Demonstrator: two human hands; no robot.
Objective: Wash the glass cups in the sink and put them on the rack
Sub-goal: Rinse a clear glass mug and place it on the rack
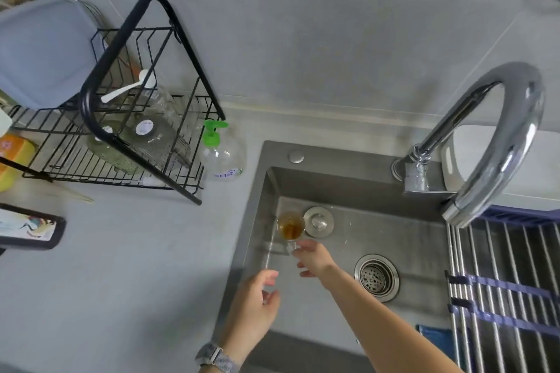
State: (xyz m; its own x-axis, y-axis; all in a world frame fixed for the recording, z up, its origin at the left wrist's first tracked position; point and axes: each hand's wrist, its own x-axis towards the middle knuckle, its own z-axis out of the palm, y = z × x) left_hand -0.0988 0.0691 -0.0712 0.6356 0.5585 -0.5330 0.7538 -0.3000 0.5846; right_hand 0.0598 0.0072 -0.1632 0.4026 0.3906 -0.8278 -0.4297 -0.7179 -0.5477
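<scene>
Near the grey steel sink's [339,188] left wall, right hand [313,259] pinches a clear glass cup [290,225] of amber liquid; left hand [256,304] hovers open, holding nothing

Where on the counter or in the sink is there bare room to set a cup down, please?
Bare counter lies between the black wire rack, the framed tray and the sink. The sink floor between the drain strainer and the faucet is bare too. The rack's lower shelf is crowded with glassware; the soap bottle fills the gap beside it.

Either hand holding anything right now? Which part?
Right hand grips the glass cup of brown liquid by its base. Left hand seems to hold clear glass; the grip point is unclear.
</scene>
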